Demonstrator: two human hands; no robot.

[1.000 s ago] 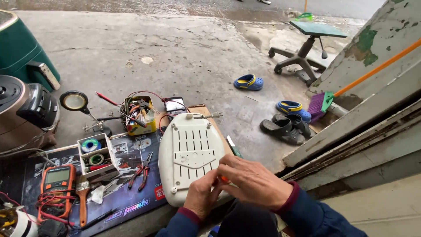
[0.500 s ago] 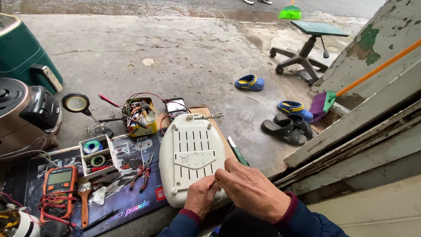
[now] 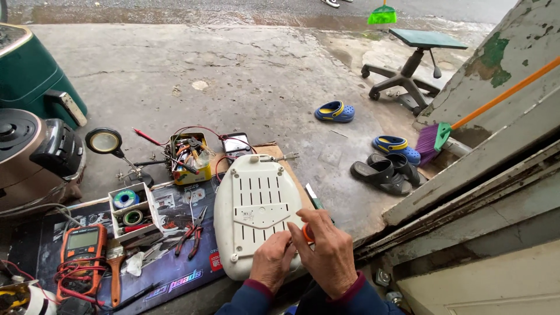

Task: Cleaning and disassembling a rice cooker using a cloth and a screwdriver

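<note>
Your left hand point(image 3: 273, 261) lay knuckles up on the near end of the white appliance base point(image 3: 255, 205), fingers curled and pressed down against the plastic. Your right hand point(image 3: 326, 252) came in from the right and arched over the same near right corner, back of the hand toward the camera, its fingers drawn together around a small orange object point(image 3: 307, 233), of which only a sliver showed. Whether that was a tool handle or a cap could not be told.

The base rested upside down on the floor, half on the dark work mat point(image 3: 169, 274), its slotted underside facing up. Its long axis ran away from you, the rounded far end pointing toward the yellow box of wires point(image 3: 188, 158).

Your hands hid the base's near edge and whatever the fingertips met there. Both forearms were cut off by the bottom edge, with only the dark blue sleeves and maroon cuffs showing.
</note>
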